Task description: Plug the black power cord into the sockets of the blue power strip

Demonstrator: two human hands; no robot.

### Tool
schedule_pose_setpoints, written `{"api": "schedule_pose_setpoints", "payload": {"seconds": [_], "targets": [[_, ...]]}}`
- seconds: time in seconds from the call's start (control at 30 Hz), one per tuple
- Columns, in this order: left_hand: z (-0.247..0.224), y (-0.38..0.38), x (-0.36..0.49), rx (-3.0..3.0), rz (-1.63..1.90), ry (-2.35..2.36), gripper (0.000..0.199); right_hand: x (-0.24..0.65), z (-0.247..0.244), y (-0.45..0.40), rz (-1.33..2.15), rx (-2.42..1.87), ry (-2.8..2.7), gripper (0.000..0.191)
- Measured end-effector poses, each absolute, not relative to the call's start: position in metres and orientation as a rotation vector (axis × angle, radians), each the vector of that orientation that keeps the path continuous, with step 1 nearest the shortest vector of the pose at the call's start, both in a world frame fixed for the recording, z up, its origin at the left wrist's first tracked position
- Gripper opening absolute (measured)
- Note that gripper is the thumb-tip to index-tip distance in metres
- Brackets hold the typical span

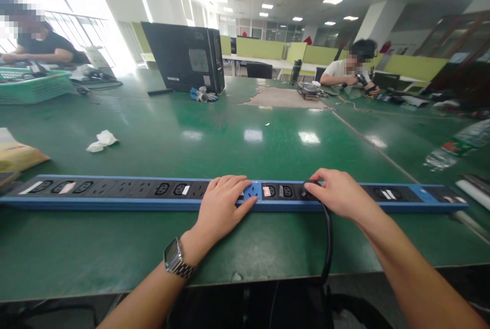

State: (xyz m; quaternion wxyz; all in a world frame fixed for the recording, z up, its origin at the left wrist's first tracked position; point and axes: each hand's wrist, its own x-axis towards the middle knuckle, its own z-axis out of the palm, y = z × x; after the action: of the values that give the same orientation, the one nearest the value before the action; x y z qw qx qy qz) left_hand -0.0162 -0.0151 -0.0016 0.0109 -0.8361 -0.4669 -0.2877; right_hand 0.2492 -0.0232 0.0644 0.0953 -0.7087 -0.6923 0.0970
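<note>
Head view: one power strip (275,207), lengthwise on one green table (153,247) before me. One left hand (224,204), thumb apart from fingers, resting on it. One right hand (339,191), fingers clamped on one black plug (307,191), one cord (328,242) trailing.

Stretches flat across the worktop (153,137) as one long power strip (275,206), blue along the edges, black on the face, sockets (162,188) upward. Shows mixed socket shapes in a row, bright blue sections (253,191) near the middle and the right end, and small white and pinkish labels (186,190). Has, at its right half, a black plug (305,185), partly covered, how far seated unclear, trailing a thick black cable (328,247) over the worktop's near edge
</note>
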Motion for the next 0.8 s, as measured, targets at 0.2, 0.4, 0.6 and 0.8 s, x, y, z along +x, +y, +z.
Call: {"api": "schedule_pose_setpoints", "payload": {"seconds": [0.2, 0.4, 0.6, 0.8], "targets": [[-0.002, -0.017, -0.016, -2.589, -0.911, -1.467, 0.030, 0.239, 0.051, -0.026, 0.130, -2.144, -2.115, 0.029], [-0.003, -0.016, -0.016, -2.599, -0.888, -1.485, 0.030, 0.236, 0.044, -0.034, 0.114, -2.084, -2.007, 0.028], [-0.001, -0.014, -0.015, -2.635, -0.853, -1.507, 0.032, 0.287, 0.084, -0.059, 0.173, -1.896, -1.715, 0.046], [-0.001, -0.014, -0.015, -2.630, -0.848, -1.512, 0.035, 0.388, 0.064, -0.054, 0.216, -2.143, -1.765, 0.052]]}}
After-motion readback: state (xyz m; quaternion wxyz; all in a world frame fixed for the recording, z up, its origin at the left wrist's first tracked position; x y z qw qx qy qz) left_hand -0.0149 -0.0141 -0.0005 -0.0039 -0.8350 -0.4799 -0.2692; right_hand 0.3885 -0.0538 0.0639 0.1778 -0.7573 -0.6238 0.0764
